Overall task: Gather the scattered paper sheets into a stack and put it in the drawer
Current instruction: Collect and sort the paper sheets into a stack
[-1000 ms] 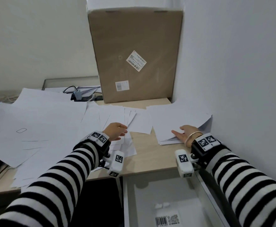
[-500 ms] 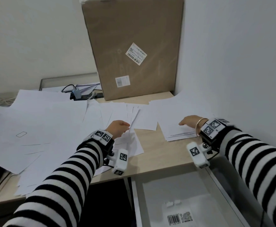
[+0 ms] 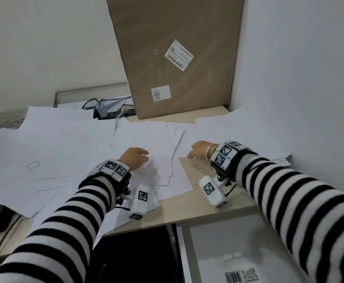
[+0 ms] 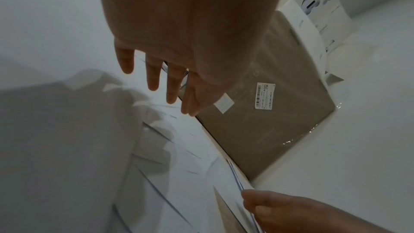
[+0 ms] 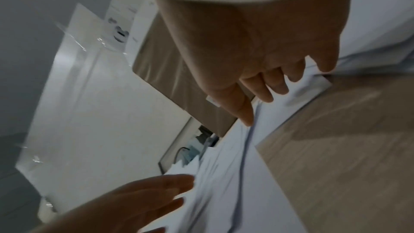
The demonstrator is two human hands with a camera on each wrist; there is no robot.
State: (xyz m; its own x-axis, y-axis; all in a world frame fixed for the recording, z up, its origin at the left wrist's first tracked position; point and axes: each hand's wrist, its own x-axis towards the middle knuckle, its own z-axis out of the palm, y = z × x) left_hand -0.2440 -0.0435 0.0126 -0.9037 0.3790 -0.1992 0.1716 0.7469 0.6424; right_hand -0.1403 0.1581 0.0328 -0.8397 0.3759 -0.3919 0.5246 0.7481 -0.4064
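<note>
Both hands are down among the sheets [image 3: 69,152], which lie fanned all over the counter [image 3: 189,209] from the left edge of the frame to the right wall. The left hand [image 3: 135,159] hovers at centre frame, fingers [image 4: 154,73] straight and slightly spread, holding nothing. The right hand [image 3: 199,149], just right of it, has its fingers [image 5: 244,111] loosely bent, the forefinger tip down on the near edge of the thicker pile [image 3: 248,139] in the right corner; it looks like a touch, not a pinch, though motion blur makes that hard to call. The drawer [image 3: 242,252] stands open at lower right, no sheets in it yet, so the gathering is barely begun.

Now the risks. Sheets at lower left already overhang the counter's front edge; a hasty sweep inward could flick them to the floor. Loose paper slides on paper, so pushing from one side may fan the pile wider instead of squaring it. The box [image 3: 177,58] at top centre and the cable [image 3: 91,103] behind the sheets leave little room at the back, and corners could catch there.
</note>
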